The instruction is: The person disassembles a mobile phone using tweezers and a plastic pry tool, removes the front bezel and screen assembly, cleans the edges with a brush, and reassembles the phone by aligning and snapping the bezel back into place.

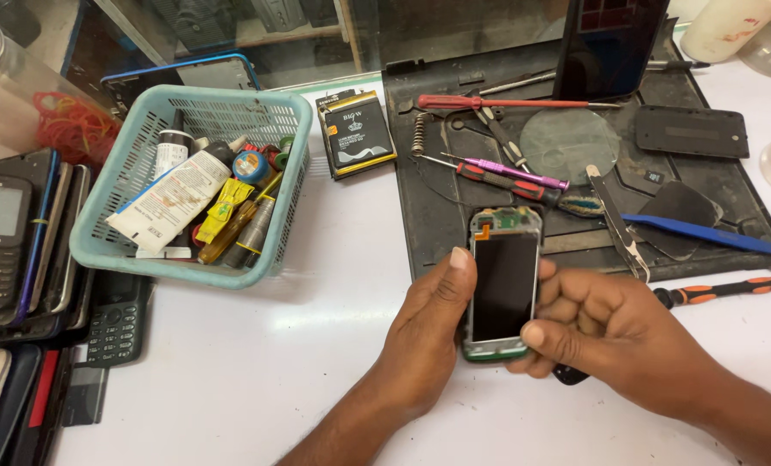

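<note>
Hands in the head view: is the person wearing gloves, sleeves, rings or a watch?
No. The left hand and the right hand are both bare, with no gloves, rings or watch. Both forearms are uncovered as far as the picture's edge, with no sleeve in view. The fingernails are short and unpainted.

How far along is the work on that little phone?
Already stripped: the small phone shows bare circuit board above its dark screen. In hand: left hand and right hand grip its sides. Left: it remains uncased; screwdrivers lie unused on the black mat.
</note>
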The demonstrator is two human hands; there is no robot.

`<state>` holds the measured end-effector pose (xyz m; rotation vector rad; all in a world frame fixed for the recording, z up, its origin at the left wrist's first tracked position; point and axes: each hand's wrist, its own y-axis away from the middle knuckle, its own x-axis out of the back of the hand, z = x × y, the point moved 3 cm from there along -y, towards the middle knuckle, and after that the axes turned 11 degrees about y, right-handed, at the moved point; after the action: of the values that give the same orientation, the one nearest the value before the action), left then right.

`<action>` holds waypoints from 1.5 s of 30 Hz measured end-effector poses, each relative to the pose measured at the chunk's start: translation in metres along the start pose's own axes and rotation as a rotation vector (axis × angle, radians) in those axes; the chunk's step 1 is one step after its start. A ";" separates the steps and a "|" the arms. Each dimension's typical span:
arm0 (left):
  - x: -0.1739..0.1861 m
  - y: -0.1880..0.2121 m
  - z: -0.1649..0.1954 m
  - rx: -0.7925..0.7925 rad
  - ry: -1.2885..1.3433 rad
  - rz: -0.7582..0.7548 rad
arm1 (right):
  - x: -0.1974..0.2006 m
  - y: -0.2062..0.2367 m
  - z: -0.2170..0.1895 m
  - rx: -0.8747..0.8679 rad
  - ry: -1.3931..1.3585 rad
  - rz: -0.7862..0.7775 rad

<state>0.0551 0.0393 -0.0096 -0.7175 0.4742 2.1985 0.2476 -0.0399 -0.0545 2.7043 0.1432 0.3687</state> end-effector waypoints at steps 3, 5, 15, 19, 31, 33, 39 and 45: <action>0.001 0.001 0.000 -0.035 -0.066 0.024 | 0.012 0.004 -0.008 0.098 0.039 0.061; 0.002 0.001 0.000 -0.045 -0.159 0.049 | 0.032 0.007 -0.019 0.194 0.087 0.284; -0.010 0.000 -0.014 0.132 -0.298 -0.086 | 0.035 0.019 -0.052 0.468 0.265 0.379; -0.013 0.001 -0.014 0.151 -0.297 -0.104 | 0.032 0.017 -0.053 0.484 0.312 0.361; -0.014 0.000 -0.015 0.149 -0.347 -0.139 | 0.031 0.017 -0.051 0.525 0.309 0.355; -0.013 -0.001 -0.016 0.160 -0.347 -0.140 | 0.032 0.017 -0.050 0.527 0.314 0.354; -0.013 0.000 -0.015 0.127 -0.375 -0.157 | 0.032 0.016 -0.048 0.515 0.314 0.353; -0.014 -0.001 -0.012 0.140 -0.407 -0.137 | 0.033 0.017 -0.046 0.518 0.346 0.347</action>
<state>0.0676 0.0254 -0.0103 -0.2101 0.3518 2.0857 0.2671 -0.0327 0.0003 3.1468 -0.1622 1.0295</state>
